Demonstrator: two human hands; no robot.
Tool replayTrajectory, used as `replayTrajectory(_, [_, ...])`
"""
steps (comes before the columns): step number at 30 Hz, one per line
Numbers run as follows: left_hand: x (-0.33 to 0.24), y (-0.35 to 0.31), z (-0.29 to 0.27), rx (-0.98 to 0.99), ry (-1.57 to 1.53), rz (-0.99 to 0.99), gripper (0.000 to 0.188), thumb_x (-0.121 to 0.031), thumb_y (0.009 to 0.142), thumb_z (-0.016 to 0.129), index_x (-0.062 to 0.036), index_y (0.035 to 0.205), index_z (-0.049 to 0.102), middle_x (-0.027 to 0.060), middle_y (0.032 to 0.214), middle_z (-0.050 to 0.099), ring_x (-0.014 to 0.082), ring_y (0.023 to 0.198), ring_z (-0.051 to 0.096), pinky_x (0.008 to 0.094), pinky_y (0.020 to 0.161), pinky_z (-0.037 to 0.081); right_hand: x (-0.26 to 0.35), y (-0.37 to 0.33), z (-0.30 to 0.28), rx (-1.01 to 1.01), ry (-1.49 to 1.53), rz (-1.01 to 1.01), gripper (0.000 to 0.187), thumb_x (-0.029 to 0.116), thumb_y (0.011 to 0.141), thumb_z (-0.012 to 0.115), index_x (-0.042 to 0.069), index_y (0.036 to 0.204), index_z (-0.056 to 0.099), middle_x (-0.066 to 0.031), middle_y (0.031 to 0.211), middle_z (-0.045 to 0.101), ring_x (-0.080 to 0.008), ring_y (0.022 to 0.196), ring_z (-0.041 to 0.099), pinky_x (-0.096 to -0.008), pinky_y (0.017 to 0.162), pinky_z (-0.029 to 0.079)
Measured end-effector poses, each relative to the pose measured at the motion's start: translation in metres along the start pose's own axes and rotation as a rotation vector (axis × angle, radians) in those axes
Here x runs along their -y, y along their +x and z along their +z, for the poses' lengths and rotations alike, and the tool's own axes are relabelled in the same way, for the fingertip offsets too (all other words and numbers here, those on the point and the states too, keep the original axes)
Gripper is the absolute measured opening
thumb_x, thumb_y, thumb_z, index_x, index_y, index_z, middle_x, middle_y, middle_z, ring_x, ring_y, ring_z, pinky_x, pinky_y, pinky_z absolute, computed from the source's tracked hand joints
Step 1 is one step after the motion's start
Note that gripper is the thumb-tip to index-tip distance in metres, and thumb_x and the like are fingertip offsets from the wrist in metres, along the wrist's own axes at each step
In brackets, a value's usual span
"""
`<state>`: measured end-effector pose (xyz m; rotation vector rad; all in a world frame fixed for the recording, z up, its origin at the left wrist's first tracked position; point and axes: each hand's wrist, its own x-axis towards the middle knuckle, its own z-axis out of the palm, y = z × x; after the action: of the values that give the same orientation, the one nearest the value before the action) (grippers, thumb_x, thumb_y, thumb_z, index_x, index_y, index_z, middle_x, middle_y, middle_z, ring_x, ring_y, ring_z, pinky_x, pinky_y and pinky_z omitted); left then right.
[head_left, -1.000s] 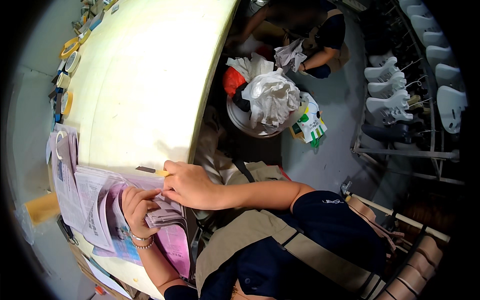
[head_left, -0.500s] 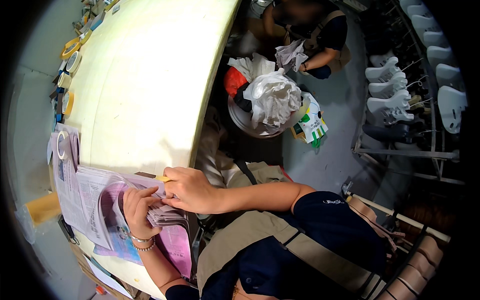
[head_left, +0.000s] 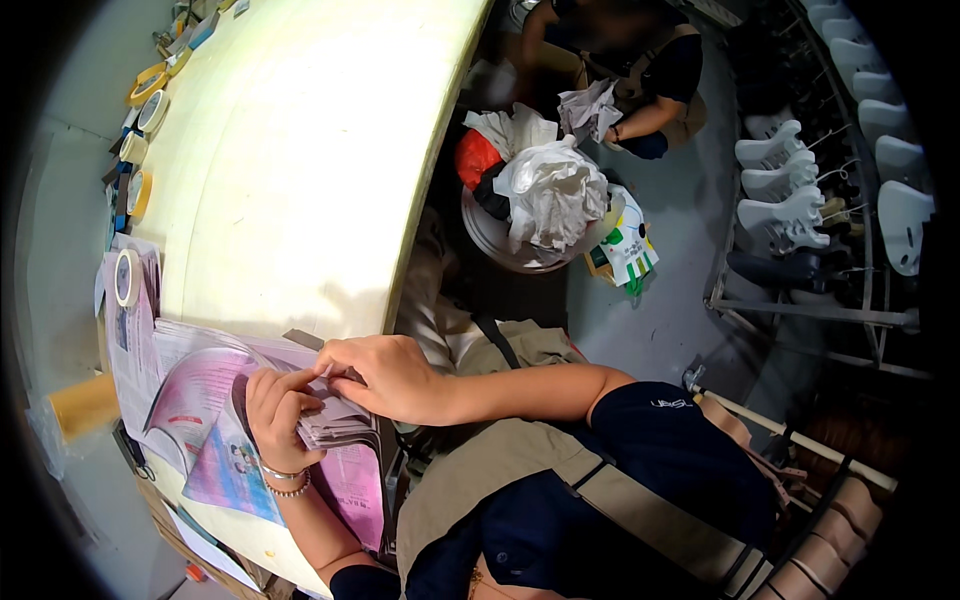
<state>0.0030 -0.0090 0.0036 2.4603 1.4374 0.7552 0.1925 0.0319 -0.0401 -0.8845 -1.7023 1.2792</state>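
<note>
On the near left of the pale table lies a stack of newspapers [head_left: 215, 395], its pink and blue printed pages curled up and fanned. My left hand [head_left: 280, 415], with bracelets at the wrist, is closed round the folded edge of the newspapers. Several layered sheets show between its fingers and the table's edge. Reaching across from the right, my right hand [head_left: 385, 380] pinches at the top of the same folded sheets, its fingertips touching my left fingers. What exactly sits between the right fingertips is hidden. A small grey-brown strip [head_left: 303, 339] sticks out just beyond the papers.
Tape rolls [head_left: 139, 192] line the far left side of the table [head_left: 300, 170]. Past its right edge stands a bin [head_left: 490, 240] heaped with crumpled white paper [head_left: 555, 195]. A co-worker [head_left: 650, 100] crouches behind it, holding paper. White shaped pieces hang on a rack [head_left: 800, 310] at right.
A page of the newspaper has curled further over, baring more of the blue-pink sheet. The yellow piece at my right fingertips no longer shows. My right hand has shifted slightly toward my left.
</note>
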Motion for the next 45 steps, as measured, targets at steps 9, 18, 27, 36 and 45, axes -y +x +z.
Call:
replayTrajectory(9, [0.001,-0.006,-0.004,0.006,0.012,0.026,0.059,-0.062,0.072,0.058,-0.0032,0.067,0.053,0.0151,0.094,0.069,0.0282,0.069,0.057,0.0411,0.069,0.04,-0.002,0.003,0.004,0.027,-0.03,0.034,0.019,0.011,0.076,0.073,0.01,0.093,0.064,-0.007,0.078,0.07,-0.0237,0.07,0.069,-0.0318,0.059,0.051])
replayTrajectory(18, [-0.007,0.007,-0.012,-0.043,0.019,-0.008,0.017,-0.004,0.054,0.06,-0.0046,0.067,0.05,0.0109,0.093,0.069,0.028,0.07,0.057,0.036,0.068,0.045,-0.009,0.004,0.007,-0.031,0.035,0.097,0.024,0.015,0.074,0.08,0.012,0.092,0.066,-0.007,0.072,0.07,-0.0198,0.066,0.07,-0.029,0.058,0.052])
replayTrajectory(27, [-0.004,0.004,-0.008,-0.054,-0.02,0.03,0.015,-0.006,0.053,0.059,-0.0067,0.065,0.05,0.006,0.089,0.071,0.0264,0.069,0.056,0.0344,0.066,0.044,-0.009,0.003,0.005,0.045,0.005,0.132,0.025,0.015,0.074,0.08,0.011,0.092,0.064,-0.005,0.072,0.071,-0.0175,0.064,0.07,-0.0277,0.057,0.05])
replayTrajectory(36, [0.001,0.008,-0.004,-0.006,-0.079,0.016,0.014,-0.006,0.053,0.056,-0.0061,0.066,0.05,0.0058,0.085,0.069,0.0269,0.071,0.055,0.0336,0.068,0.043,0.007,0.01,-0.027,0.203,-0.037,0.104,0.039,0.01,0.09,0.062,0.009,0.126,0.046,-0.0132,0.082,0.068,-0.0305,0.072,0.067,-0.0355,0.064,0.049])
replayTrajectory(45, [0.007,0.009,0.002,-0.027,-0.123,0.04,0.017,-0.006,0.051,0.052,-0.0059,0.067,0.051,0.0062,0.086,0.069,0.0277,0.07,0.054,0.0336,0.069,0.044,0.012,0.03,-0.084,0.344,-0.004,0.184,0.013,0.005,0.095,0.054,-0.002,0.104,0.059,-0.0145,0.088,0.068,-0.0162,0.083,0.068,-0.0291,0.073,0.051])
